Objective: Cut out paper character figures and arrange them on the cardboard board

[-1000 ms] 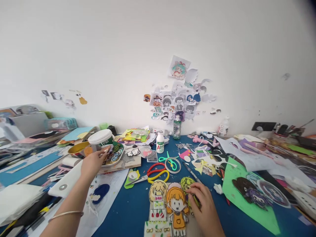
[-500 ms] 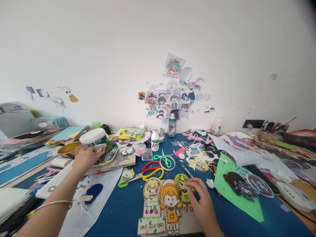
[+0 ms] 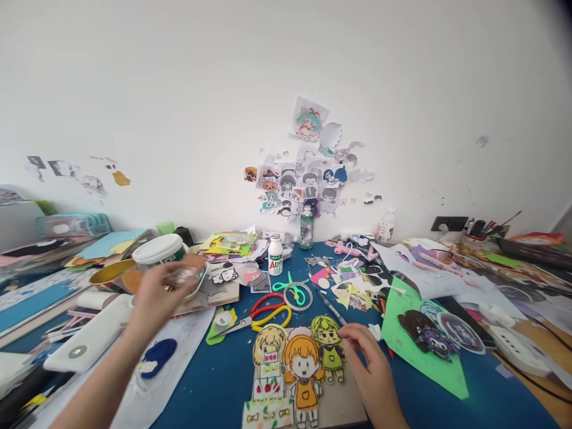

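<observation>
My left hand (image 3: 161, 293) is raised over the tray (image 3: 199, 288) at the left, its fingers closed on a paper cutout (image 3: 184, 276) with brown and whitish parts, blurred by motion. My right hand (image 3: 372, 370) rests at the right side of a greyish board (image 3: 342, 405), fingers loosely bent and apart, holding nothing I can see. Just left of its fingertips lies a green-haired paper doll (image 3: 330, 351). An orange-haired paper doll (image 3: 305, 375) lies beside it, next to a tiered paper cake (image 3: 269, 387) with a blond figure (image 3: 270, 342) behind its top.
Red-and-yellow scissors (image 3: 270, 310), teal scissors (image 3: 292, 290) and a tape roll (image 3: 298, 297) lie beyond the board. A white bottle (image 3: 276, 255) and a green bottle (image 3: 306, 229) stand farther back. Paper scraps (image 3: 357, 286) and a green sheet (image 3: 424, 339) lie right.
My left hand has risen out of the tray with a cutout in its fingers. My right hand's fingertips have come off the green-haired doll. The view has shifted slightly right.
</observation>
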